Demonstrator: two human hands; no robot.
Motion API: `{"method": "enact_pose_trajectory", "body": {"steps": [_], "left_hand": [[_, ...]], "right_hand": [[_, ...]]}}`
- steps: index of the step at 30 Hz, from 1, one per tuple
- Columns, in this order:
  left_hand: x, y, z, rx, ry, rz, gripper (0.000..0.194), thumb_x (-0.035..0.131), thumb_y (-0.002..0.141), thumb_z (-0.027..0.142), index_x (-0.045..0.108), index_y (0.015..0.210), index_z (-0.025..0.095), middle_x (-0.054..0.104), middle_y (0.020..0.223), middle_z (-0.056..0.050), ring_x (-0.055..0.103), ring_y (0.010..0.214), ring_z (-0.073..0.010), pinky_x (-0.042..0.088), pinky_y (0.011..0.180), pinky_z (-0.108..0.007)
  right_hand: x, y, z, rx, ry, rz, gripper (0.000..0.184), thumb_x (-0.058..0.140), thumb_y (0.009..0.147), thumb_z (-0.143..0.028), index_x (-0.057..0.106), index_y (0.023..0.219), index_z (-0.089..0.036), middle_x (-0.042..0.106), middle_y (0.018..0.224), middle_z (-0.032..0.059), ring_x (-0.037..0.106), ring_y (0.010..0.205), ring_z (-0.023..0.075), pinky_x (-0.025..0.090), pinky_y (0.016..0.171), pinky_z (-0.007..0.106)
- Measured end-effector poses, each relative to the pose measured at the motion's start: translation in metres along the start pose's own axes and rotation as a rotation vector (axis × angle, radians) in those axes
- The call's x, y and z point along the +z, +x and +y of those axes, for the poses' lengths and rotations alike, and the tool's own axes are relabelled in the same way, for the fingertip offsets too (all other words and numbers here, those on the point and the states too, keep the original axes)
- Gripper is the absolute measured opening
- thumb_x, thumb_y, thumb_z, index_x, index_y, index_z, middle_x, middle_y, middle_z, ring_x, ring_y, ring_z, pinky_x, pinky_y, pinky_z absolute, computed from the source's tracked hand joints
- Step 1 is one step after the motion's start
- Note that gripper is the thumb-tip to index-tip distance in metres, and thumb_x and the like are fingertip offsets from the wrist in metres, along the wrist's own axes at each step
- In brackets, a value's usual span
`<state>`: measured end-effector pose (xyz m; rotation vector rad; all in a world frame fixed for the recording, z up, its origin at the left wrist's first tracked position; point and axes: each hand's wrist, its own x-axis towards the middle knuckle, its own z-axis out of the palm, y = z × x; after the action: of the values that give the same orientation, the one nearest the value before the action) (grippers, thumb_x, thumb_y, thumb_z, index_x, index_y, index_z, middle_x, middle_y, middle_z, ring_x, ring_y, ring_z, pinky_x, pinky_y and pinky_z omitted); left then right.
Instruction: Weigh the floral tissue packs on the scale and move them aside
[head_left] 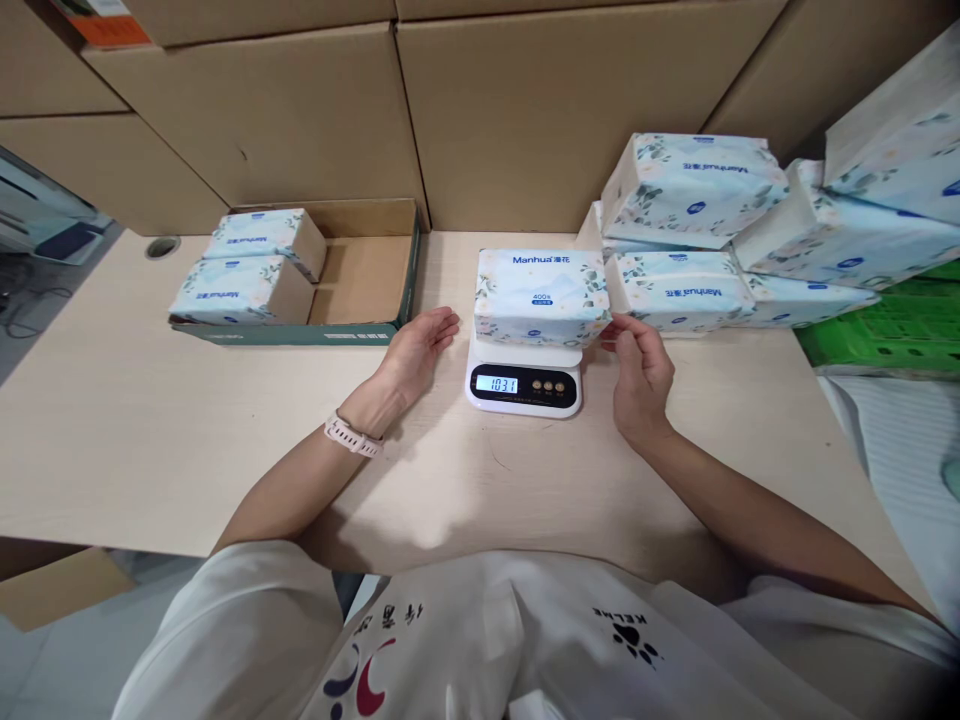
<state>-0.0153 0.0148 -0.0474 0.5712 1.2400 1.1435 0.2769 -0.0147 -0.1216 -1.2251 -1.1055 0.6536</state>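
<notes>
A pale blue Manhua tissue pack (538,296) lies on a small white kitchen scale (523,383) whose display reads 103.1. My right hand (640,372) is at the pack's right end, fingertips touching its corner. My left hand (417,348) rests on the wooden table (225,440) just left of the scale, palm up, fingers apart, holding nothing. A pale watch strap sits on that wrist.
A low open cardboard tray (358,283) at the back left holds two tissue packs (247,270). A heap of several more packs (720,230) lies at the back right. Big cardboard boxes (525,110) line the back. A green crate (892,325) is at the right.
</notes>
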Motion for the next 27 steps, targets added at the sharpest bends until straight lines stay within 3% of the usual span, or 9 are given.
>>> {"method": "enact_pose_trajectory", "body": {"steps": [19,23,27], "left_hand": [[-0.003,0.004,-0.005,0.033,0.032,-0.011,0.025,0.084,0.084,0.032,0.080,0.104,0.017,0.081,0.127,-0.016,0.074,0.131,-0.0264,0.046,0.136,-0.044],[-0.001,-0.001,-0.005,0.048,0.058,-0.025,0.029,0.085,0.082,0.035,0.079,0.105,0.019,0.081,0.131,-0.016,0.071,0.140,-0.0299,0.044,0.138,-0.048],[0.007,-0.011,-0.002,0.178,0.157,-0.051,0.028,0.077,0.091,0.037,0.081,0.113,0.021,0.077,0.151,-0.013,0.061,0.157,-0.0306,0.034,0.145,-0.046]], "right_hand": [[-0.001,0.000,0.003,-0.009,-0.035,-0.025,0.054,0.072,0.100,-0.076,0.079,0.128,-0.030,0.085,0.129,0.0083,0.082,0.122,0.0270,0.068,0.110,0.052],[-0.001,0.000,0.001,0.001,-0.036,-0.027,0.056,0.072,0.099,-0.077,0.079,0.129,-0.029,0.085,0.130,0.0087,0.082,0.123,0.0270,0.068,0.112,0.052],[-0.001,-0.001,-0.004,-0.049,-0.057,-0.045,0.059,0.068,0.102,-0.078,0.078,0.135,-0.030,0.084,0.133,0.0097,0.081,0.127,0.0285,0.067,0.115,0.054]]}}
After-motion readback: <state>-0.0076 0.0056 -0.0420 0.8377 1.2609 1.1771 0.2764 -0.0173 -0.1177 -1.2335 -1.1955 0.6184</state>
